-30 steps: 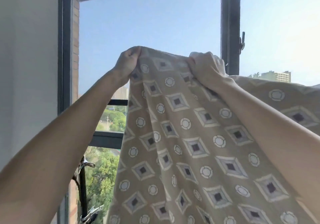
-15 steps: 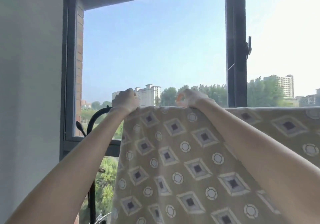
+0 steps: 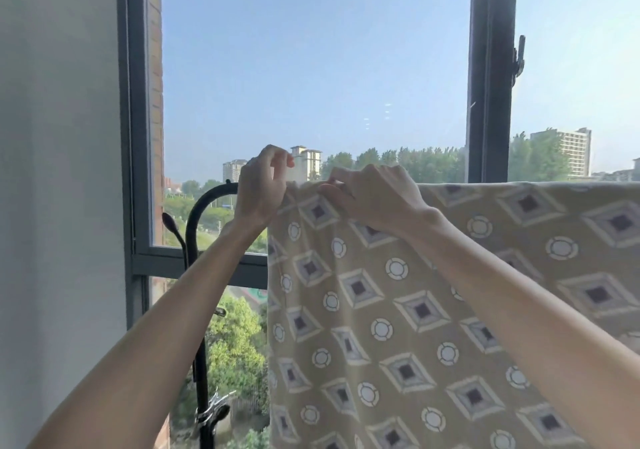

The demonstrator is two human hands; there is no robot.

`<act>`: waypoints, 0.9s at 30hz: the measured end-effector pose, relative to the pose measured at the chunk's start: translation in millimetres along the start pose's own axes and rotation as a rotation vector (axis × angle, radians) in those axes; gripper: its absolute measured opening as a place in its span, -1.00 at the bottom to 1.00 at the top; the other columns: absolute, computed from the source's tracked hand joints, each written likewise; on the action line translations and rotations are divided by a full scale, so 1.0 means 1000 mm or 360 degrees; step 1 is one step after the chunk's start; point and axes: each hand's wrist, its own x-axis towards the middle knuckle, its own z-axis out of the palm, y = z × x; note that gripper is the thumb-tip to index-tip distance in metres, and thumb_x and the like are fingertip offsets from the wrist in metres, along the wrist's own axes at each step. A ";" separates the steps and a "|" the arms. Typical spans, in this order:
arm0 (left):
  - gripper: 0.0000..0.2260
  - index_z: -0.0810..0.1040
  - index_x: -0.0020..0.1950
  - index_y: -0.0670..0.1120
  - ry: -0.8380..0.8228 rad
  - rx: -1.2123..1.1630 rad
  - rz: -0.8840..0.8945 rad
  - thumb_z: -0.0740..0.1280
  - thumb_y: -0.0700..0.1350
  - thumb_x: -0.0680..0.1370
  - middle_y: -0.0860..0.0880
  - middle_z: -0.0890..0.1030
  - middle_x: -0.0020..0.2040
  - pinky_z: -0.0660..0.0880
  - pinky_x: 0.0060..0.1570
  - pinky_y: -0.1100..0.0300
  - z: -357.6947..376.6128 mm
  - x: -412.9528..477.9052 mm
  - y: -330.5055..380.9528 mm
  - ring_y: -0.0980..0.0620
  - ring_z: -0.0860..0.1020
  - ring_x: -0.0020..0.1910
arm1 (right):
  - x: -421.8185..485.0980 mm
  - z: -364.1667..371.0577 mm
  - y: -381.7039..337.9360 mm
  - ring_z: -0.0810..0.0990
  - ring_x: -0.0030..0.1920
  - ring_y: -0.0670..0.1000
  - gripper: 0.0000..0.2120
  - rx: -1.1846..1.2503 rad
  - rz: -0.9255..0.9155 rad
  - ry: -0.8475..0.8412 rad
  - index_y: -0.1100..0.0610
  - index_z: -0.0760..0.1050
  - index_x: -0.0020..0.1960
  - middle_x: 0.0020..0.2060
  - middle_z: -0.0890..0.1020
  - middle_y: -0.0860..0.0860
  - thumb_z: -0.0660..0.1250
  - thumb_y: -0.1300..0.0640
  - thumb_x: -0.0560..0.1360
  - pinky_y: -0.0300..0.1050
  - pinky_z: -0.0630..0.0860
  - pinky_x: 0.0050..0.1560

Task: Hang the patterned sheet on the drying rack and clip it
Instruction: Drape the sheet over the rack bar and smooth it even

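Observation:
The tan patterned sheet, with diamonds and circles, hangs over the top bar of the black drying rack and falls toward me. My right hand pinches a fold of the sheet at its top edge. At the sheet's top left corner my left hand sits where the rack's bar curves down. Its fingers are curled above the cloth, with nothing visible between them. A metal clip is fixed low on the rack's upright pole.
The rack stands right in front of a dark-framed window with a handle on the middle post. A white wall is close on the left. Trees and buildings lie beyond the glass.
Both hands brought the sheet down from high in the air onto the rack's bar. My left hand's fingers have since lifted off the corner, while the right hand pinches the top edge.

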 end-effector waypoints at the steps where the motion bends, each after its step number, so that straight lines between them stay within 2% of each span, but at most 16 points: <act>1: -0.83 0.55 0.01 -0.18 0.0063 0.0036 0.0070 0.17 -0.18 0.61 0.00 0.62 -0.09 0.40 -0.06 0.33 -0.002 -0.006 -0.002 0.06 0.56 -0.06 | 0.000 0.001 0.000 0.58 -0.24 0.07 -0.59 0.0012 0.0004 0.0005 0.02 0.47 0.12 -0.34 0.55 0.00 0.00 -0.23 0.60 -0.10 0.41 -0.18; 4: -0.86 0.52 0.03 -0.15 0.0297 0.0190 0.0117 0.17 -0.19 0.59 0.01 0.51 -0.06 0.28 0.01 0.29 -0.012 -0.027 -0.006 0.07 0.40 -0.05 | 0.000 0.000 -0.002 0.62 -0.22 0.09 -0.54 -0.0061 -0.0037 0.0075 0.04 0.46 0.12 -0.28 0.63 0.03 -0.02 -0.26 0.58 -0.08 0.47 -0.19; 6: -0.89 0.48 0.02 -0.16 0.0335 0.0192 0.0040 0.19 -0.18 0.58 0.01 0.42 -0.07 0.29 0.03 0.22 -0.023 -0.039 -0.008 0.08 0.37 -0.08 | -0.002 -0.003 -0.005 0.63 -0.18 0.09 -0.52 -0.0101 -0.0038 0.0130 0.04 0.44 0.13 -0.24 0.65 0.04 -0.02 -0.29 0.57 -0.08 0.48 -0.18; 7: -0.89 0.45 0.04 -0.16 0.0257 0.0136 -0.0044 0.20 -0.15 0.59 0.00 0.40 -0.05 0.34 0.02 0.18 -0.029 -0.046 -0.007 0.06 0.38 -0.09 | -0.003 -0.004 -0.007 0.62 -0.16 0.09 -0.52 -0.0093 -0.0033 0.0134 0.04 0.43 0.13 -0.22 0.65 0.03 -0.01 -0.30 0.56 -0.07 0.50 -0.16; 9: -0.73 0.37 0.14 -0.16 -0.0023 -0.0076 -0.0337 0.26 0.00 0.58 -0.04 0.41 0.01 0.44 -0.04 0.14 -0.041 -0.059 -0.003 0.00 0.44 -0.06 | -0.008 -0.008 -0.012 0.59 -0.10 0.07 -0.55 -0.0062 -0.0023 0.0140 0.05 0.43 0.13 -0.19 0.64 0.01 0.03 -0.28 0.56 -0.06 0.50 -0.12; 11: -0.53 0.25 0.22 -0.12 -0.0348 -0.0407 -0.0798 0.27 0.18 0.52 -0.09 0.46 0.07 0.48 -0.03 0.09 -0.051 -0.069 0.008 -0.03 0.52 -0.01 | -0.013 -0.014 -0.018 0.57 -0.02 0.07 -0.60 -0.0063 -0.0027 0.0169 0.05 0.43 0.17 -0.10 0.62 0.00 0.11 -0.23 0.56 -0.10 0.46 -0.13; 12: -0.50 0.25 0.23 -0.12 -0.0494 -0.0574 -0.1000 0.26 0.21 0.51 -0.09 0.50 0.05 0.50 -0.01 0.06 -0.056 -0.076 0.015 -0.01 0.55 -0.03 | -0.015 -0.017 -0.021 0.55 0.02 0.07 -0.64 -0.0061 -0.0025 0.0186 0.05 0.42 0.20 -0.06 0.61 0.02 0.15 -0.17 0.57 -0.08 0.43 -0.11; 14: -0.64 0.38 0.14 -0.14 -0.0704 -0.0718 -0.1113 0.28 0.11 0.53 -0.04 0.57 -0.08 0.55 -0.12 0.18 -0.062 -0.093 0.024 0.10 0.60 -0.18 | -0.022 -0.023 -0.029 0.50 0.11 0.09 -0.70 -0.0054 -0.0014 0.0223 0.07 0.41 0.25 0.04 0.58 0.05 0.22 -0.03 0.57 -0.03 0.42 -0.01; 16: -0.86 0.48 -0.04 -0.09 -0.0716 -0.0790 -0.1109 0.33 -0.03 0.53 0.00 0.58 -0.15 0.54 -0.29 0.31 -0.064 -0.111 0.031 0.15 0.61 -0.29 | -0.031 -0.030 -0.035 0.44 0.19 0.09 -0.73 -0.0041 0.0016 0.0241 0.07 0.41 0.26 0.14 0.54 0.07 0.25 0.11 0.57 0.01 0.39 0.11; 19: -0.92 0.49 -0.14 -0.04 -0.0545 -0.0809 -0.1154 0.36 -0.08 0.52 0.01 0.57 -0.17 0.54 -0.28 0.33 -0.070 -0.129 0.040 0.11 0.58 -0.24 | -0.046 -0.037 -0.040 0.33 0.32 0.11 -0.63 -0.0063 0.0062 0.0152 0.13 0.40 0.31 0.31 0.41 0.09 0.27 0.28 0.51 0.08 0.30 0.30; 21: -0.88 0.50 -0.20 -0.07 -0.0430 -0.0778 -0.1162 0.39 -0.09 0.50 -0.02 0.56 -0.19 0.56 -0.19 0.22 -0.075 -0.132 0.045 0.03 0.57 -0.21 | -0.057 -0.044 -0.041 0.29 0.35 0.13 -0.58 -0.0077 0.0058 0.0146 0.16 0.41 0.31 0.36 0.35 0.11 0.30 0.34 0.47 0.11 0.24 0.35; 23: -0.86 0.51 -0.21 -0.10 -0.0379 -0.0721 -0.1163 0.41 -0.09 0.49 -0.05 0.56 -0.21 0.55 -0.08 0.04 -0.081 -0.134 0.050 -0.02 0.56 -0.18 | -0.066 -0.048 -0.042 0.25 0.39 0.13 -0.54 -0.0073 0.0052 0.0134 0.13 0.37 0.38 0.40 0.32 0.10 0.29 0.30 0.49 0.13 0.17 0.41; 25: -0.85 0.54 -0.16 -0.15 -0.0344 -0.0680 -0.1171 0.42 -0.09 0.48 -0.05 0.56 -0.22 0.55 -0.03 -0.05 -0.087 -0.136 0.053 -0.04 0.56 -0.18 | -0.075 -0.053 -0.043 0.20 0.43 0.12 -0.51 -0.0041 0.0066 0.0132 0.06 0.26 0.46 0.44 0.28 0.08 0.25 0.08 0.56 0.17 0.03 0.46; 27: -0.77 0.55 -0.08 -0.25 -0.0296 -0.0633 -0.1180 0.42 -0.08 0.48 -0.06 0.57 -0.23 0.55 -0.02 -0.10 -0.093 -0.137 0.055 -0.05 0.57 -0.19 | -0.082 -0.056 -0.045 0.19 0.44 0.12 -0.40 -0.0043 0.0110 0.0124 0.02 0.16 0.51 0.43 0.29 0.07 0.21 -0.15 0.55 0.19 -0.07 0.48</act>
